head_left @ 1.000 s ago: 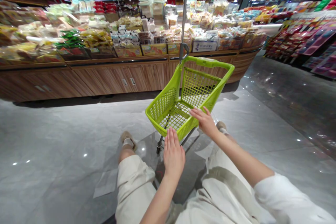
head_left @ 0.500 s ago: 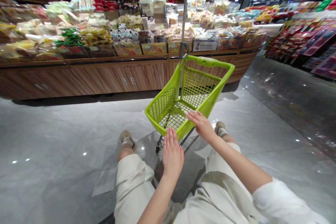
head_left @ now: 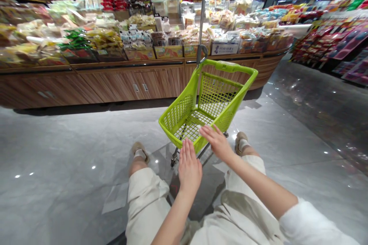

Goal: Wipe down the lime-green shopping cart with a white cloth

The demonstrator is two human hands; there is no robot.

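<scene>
A lime-green shopping cart (head_left: 176, 113) with a lattice basket stands on the floor in front of my knees. My left hand (head_left: 189, 166) is stretched out flat, palm down, its fingertips by the near rim of the basket. To its right, my right hand (head_left: 217, 141) is held with straight fingers over the cart's near right side. Neither hand holds anything that I can see. Whether the fingers touch the rim I cannot tell. The basket's inside shows only its bare lattice.
Beyond the cart runs a wooden display counter (head_left: 115, 84) heaped with packaged snacks. A grey pole (head_left: 202, 11) with a hook rises behind the cart. Racks of red packets (head_left: 322, 42) stand at the right. My shoes (head_left: 140, 151) rest on the shiny tiled floor (head_left: 71, 141).
My right hand has shifted slightly left and down along the basket's side. My left hand and the cart stay almost where they were.
</scene>
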